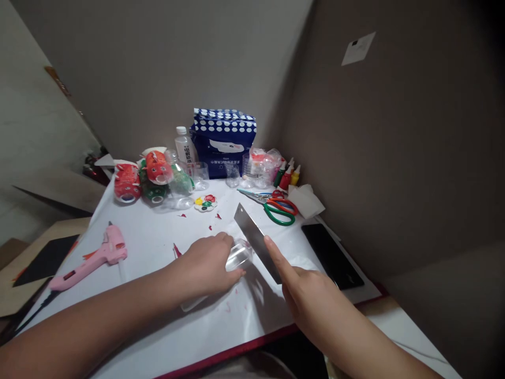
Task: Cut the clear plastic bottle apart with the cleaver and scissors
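My left hand [209, 263] is closed over a clear plastic bottle [239, 256] lying on its side on the white sheet [158, 247]. My right hand [311, 300] grips a steel cleaver [256, 239], index finger stretched along its spine. The blade stands edge-down against the bottle's exposed right end, just beyond my left fingertips. The cleaver's handle is hidden inside my right hand.
A pink glue gun [92, 258] lies at the left. Scissors [278, 208], a black phone [331, 255], paint bottles [287, 176], a paint palette [205, 202], painted fish-shaped bottle pieces [145, 179], clear cups and a blue dotted bag [223, 139] crowd the back. Walls close in behind and right.
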The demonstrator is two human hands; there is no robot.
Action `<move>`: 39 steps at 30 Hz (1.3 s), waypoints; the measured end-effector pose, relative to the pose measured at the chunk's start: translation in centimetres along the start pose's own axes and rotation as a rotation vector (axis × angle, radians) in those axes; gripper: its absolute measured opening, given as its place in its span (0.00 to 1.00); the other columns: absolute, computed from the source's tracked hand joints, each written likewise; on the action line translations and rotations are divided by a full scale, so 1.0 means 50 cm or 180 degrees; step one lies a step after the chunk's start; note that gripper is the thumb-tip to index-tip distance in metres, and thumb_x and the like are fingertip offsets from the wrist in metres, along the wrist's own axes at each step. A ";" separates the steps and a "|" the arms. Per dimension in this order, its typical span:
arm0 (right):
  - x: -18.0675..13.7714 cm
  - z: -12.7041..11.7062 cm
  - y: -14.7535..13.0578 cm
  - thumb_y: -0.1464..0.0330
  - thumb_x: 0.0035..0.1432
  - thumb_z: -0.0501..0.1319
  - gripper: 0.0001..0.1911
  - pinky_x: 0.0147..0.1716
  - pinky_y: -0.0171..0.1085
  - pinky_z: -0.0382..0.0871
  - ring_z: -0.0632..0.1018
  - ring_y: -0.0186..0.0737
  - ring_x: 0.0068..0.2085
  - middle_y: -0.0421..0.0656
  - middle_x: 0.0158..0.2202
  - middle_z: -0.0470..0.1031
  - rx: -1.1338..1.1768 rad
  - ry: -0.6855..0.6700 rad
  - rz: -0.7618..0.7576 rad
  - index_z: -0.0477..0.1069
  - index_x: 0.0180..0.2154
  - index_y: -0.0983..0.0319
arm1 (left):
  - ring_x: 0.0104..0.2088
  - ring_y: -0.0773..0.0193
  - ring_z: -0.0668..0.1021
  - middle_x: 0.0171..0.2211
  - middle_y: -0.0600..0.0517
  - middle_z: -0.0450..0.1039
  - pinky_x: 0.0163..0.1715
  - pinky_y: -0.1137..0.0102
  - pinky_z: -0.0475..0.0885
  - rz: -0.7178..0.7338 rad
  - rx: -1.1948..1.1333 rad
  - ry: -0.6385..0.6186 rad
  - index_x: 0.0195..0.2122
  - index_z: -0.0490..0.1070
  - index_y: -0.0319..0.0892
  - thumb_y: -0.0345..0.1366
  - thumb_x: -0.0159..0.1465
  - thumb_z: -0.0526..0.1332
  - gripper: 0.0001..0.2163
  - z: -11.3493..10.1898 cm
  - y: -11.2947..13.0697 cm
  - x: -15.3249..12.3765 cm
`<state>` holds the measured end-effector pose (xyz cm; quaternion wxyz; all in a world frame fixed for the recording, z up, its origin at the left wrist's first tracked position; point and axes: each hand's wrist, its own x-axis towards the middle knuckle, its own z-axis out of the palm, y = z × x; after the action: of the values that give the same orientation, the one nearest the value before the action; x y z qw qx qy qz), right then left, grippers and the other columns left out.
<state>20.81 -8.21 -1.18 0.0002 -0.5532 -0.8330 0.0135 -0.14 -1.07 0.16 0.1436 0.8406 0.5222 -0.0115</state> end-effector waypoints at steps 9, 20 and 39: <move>0.008 -0.013 0.015 0.84 0.48 0.51 0.54 0.23 0.32 0.52 0.74 0.37 0.23 0.40 0.26 0.76 0.0267 -0.0280 0.0010 0.19 0.66 0.59 | 0.37 0.47 0.77 0.34 0.43 0.75 0.40 0.56 0.70 -0.0181 0.0334 0.0104 0.34 0.70 0.40 0.48 0.54 0.56 0.17 0.002 0.022 0.000; 0.072 -0.096 -0.011 0.81 0.53 0.53 0.49 0.20 0.32 0.48 0.72 0.37 0.23 0.42 0.25 0.75 -0.0006 -0.0875 0.0235 0.26 0.68 0.59 | 0.39 0.46 0.78 0.37 0.41 0.76 0.34 0.62 0.71 -0.0447 0.0191 -0.0149 0.39 0.71 0.39 0.45 0.47 0.62 0.20 0.001 0.016 0.007; -0.006 -0.021 0.004 0.85 0.47 0.52 0.55 0.22 0.33 0.52 0.76 0.39 0.24 0.41 0.27 0.78 0.0252 -0.0635 0.0196 0.17 0.66 0.59 | 0.32 0.52 0.77 0.32 0.46 0.75 0.26 0.65 0.68 -0.0312 0.0016 -0.0131 0.32 0.71 0.43 0.51 0.47 0.59 0.18 0.014 -0.021 0.028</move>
<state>21.12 -8.37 -0.14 -0.0612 -0.5740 -0.8103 0.1014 -0.37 0.41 -1.00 0.1514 0.8140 0.5596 -0.0371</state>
